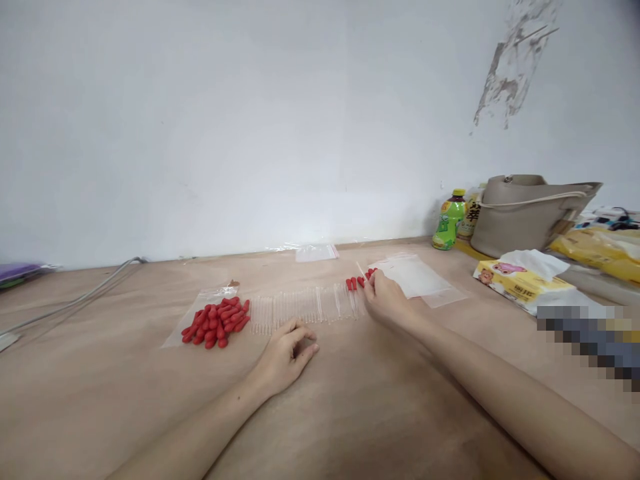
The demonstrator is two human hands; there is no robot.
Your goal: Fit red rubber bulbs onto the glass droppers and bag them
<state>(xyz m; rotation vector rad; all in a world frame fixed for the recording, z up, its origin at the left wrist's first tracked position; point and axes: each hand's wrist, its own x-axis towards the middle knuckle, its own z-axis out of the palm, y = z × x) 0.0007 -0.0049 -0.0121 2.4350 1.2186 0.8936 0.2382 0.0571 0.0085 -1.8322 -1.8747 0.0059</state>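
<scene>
A row of clear thin tubes [295, 308] lies side by side across the middle of the table. Just in front of it rests my left hand [291, 350], fingers curled but apart, with nothing in it. At the row's right end my right hand [385, 295] pinches a thin clear tube [361, 270] that points up and left. Small red rubber bulbs [354, 283] sit by its fingertips, some partly hidden behind the hand. A heap of red bulbs [216, 322] lies on a clear plastic bag [175, 337] left of the tubes.
White plastic bags [415, 275] lie behind my right hand, and a small clear bag [317, 253] is near the wall. Farther right stand a green bottle [449, 221], a beige bag [525, 217] and a tissue pack [523, 283]. A grey cable [95, 290] runs along the left.
</scene>
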